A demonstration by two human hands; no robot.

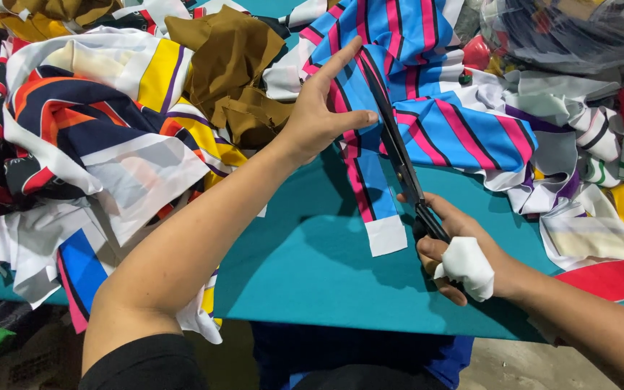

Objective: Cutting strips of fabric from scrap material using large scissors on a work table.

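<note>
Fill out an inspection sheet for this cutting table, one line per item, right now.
Surface: teal table, bare only near the front edge.
Job's things: blue fabric with pink and black stripes spread flat; black scissors lie along it with blades pointing away.
Clutter: heaps of printed offcuts on the left, brown cloth at the back, white and striped pieces on the right.
Grippers: left hand presses flat on the striped fabric; right hand grips the scissor handles, a white cloth wrap around the thumb.
Cables: nothing seen.
Surroundings: clear plastic bag of material at top right; concrete floor below.
</note>
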